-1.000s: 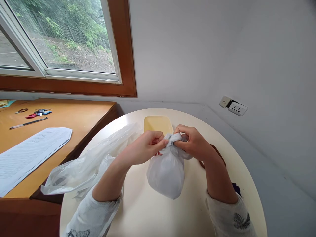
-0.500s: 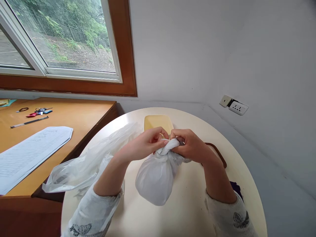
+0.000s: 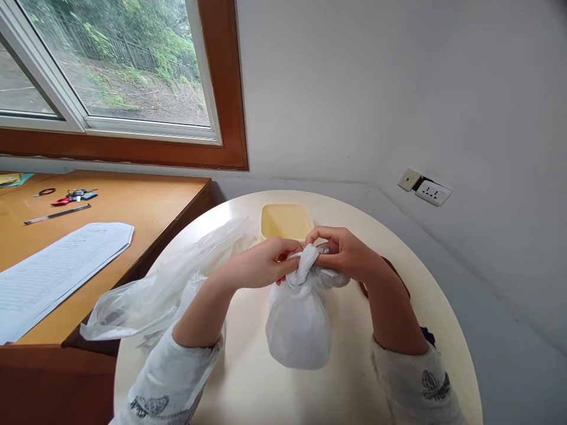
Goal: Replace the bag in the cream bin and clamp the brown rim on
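Between the two hands, at the middle of the round table (image 3: 345,389): one small white plastic bag (image 3: 297,321), filled and rounded, standing on the tabletop with its twisted, knotted neck (image 3: 305,268) pointing up and away from the person.

Left hand (image 3: 257,267): closed, fingers and thumb pinched on the left side of the bag's neck. Sleeve pale grey, printed.

Right hand (image 3: 343,254): closed, fingertips gripping the top and right side of the same neck. The two hands meet over the knot, nearly touching; the body of the bag hangs below them, toward the person, between the forearms.

Beyond the hands, just past the knuckles: one shallow cream-yellow container (image 3: 286,220), square with rounded corners, lying flat on the table, apart from the bag.

Left of the left hand and forearm: one loose clear plastic bag (image 3: 155,292), crumpled, spread from near the container out over the table's left edge; the forearm lies against it.

Under and behind the right wrist: one brown curved item (image 3: 401,280), mostly hidden; kind cannot be told. Near the right elbow: a small dark purple item (image 3: 429,336), mostly hidden.

Far left of the left hand, on a separate wooden desk (image 3: 133,206): printed sheets of paper (image 3: 57,265), one pen (image 3: 57,213), a bunch of keys (image 3: 73,196).

Far right of the right hand, on the wall: one white socket (image 3: 433,192).
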Demonstrator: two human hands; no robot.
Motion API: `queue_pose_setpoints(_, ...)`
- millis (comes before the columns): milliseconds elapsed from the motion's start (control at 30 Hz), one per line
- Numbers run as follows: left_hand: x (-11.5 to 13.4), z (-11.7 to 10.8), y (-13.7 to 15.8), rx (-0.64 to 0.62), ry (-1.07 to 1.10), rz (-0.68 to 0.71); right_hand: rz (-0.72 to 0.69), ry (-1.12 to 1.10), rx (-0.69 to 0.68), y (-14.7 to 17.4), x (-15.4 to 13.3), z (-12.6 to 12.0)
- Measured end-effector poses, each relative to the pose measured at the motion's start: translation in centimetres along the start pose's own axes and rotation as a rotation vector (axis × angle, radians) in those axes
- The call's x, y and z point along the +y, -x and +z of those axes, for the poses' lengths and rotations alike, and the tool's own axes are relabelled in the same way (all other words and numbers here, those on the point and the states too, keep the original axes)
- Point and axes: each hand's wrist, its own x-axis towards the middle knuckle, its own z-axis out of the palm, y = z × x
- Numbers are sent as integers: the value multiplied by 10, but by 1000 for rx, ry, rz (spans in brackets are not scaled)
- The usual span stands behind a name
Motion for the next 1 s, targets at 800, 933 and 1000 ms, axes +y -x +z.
queue_pose_setpoints(800, -1, 2, -3, 229, 165, -20, -184, -42, 150, -2, 2, -3)
queue_pose_setpoints(933, -1, 3, -3, 198, 172, -4, -182, 37, 166, -4, 4, -4)
queue_pose_setpoints(1000, -1, 3, -3, 171, 166, 13, -212, 103, 159, -4, 4, -5)
